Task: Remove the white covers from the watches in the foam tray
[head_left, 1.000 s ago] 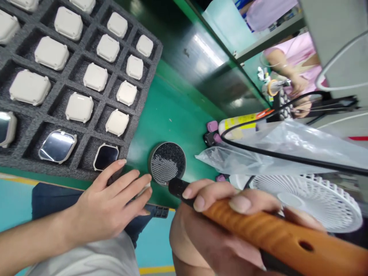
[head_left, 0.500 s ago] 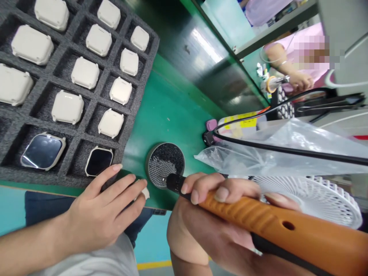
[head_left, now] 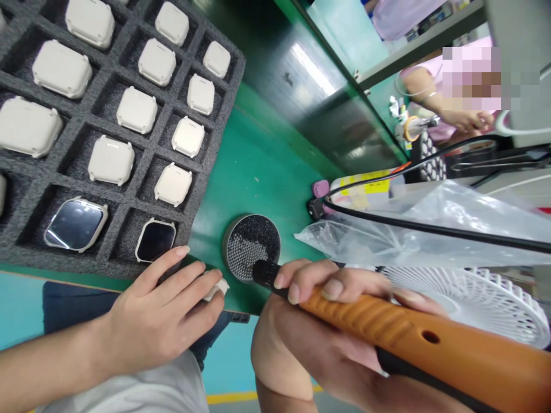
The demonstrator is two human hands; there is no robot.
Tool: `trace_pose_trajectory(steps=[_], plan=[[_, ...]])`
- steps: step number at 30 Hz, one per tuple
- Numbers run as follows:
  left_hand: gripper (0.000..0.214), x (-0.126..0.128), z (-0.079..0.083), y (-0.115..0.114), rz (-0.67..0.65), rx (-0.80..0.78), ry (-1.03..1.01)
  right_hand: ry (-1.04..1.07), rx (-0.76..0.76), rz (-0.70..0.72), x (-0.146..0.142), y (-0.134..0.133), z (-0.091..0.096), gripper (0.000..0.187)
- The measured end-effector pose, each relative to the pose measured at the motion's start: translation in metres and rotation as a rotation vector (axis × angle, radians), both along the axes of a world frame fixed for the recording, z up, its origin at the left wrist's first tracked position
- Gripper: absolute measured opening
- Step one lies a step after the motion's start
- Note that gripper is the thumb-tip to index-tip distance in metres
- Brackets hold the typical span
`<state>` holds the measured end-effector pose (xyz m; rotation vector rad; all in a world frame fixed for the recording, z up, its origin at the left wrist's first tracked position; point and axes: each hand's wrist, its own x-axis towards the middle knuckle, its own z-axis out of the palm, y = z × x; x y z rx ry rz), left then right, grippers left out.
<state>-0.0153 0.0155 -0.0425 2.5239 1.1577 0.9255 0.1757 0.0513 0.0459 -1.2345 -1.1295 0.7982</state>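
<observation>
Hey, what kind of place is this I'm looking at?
Probably an electronics assembly line: a foam tray holds rows of smartwatch cases, the right hand grips an orange electric screwdriver at a round dish of tiny metal parts, and another person works farther along the green bench.

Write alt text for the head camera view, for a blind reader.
A right hand grips an orange-handled tool, its black tip at the rim of a round tin on a green bench. The left hand lies flat beside it, fingers on a small white part, near a foam tray of white watch cases.
</observation>
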Motion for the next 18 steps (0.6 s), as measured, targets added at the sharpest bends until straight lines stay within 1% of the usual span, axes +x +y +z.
trace_pose_trajectory(steps=[2, 4, 7, 10, 12, 16, 17, 18], plan=[[0.032, 0.0, -0.001, 0.0, 0.011, 0.005, 0.005, -0.089, -0.071, 0.056, 0.006, -0.002, 0.002, 0.057], [0.028, 0.002, -0.002, 0.001, 0.025, 0.017, 0.011, -0.138, -0.1, 0.093, 0.013, -0.003, 0.003, 0.062], [0.029, 0.006, -0.003, 0.001, 0.057, 0.056, 0.006, -0.166, -0.087, 0.121, 0.018, -0.003, 0.004, 0.061], [0.028, 0.008, -0.003, 0.002, 0.075, 0.062, -0.012, -0.194, -0.051, 0.157, 0.016, -0.005, 0.002, 0.059], [0.029, 0.007, -0.003, 0.002, 0.071, 0.051, -0.017, -0.184, 0.018, 0.184, 0.013, -0.008, -0.002, 0.055], [0.032, 0.006, -0.003, 0.001, 0.065, 0.042, -0.011, 0.001, 0.303, 0.254, 0.005, -0.011, -0.012, 0.044], [0.032, 0.006, -0.003, 0.0, 0.066, 0.039, -0.008, 0.041, 0.337, 0.275, 0.004, -0.011, -0.013, 0.042], [0.031, 0.006, -0.004, 0.0, 0.068, 0.034, -0.005, 0.06, 0.339, 0.301, 0.003, -0.011, -0.014, 0.041]])
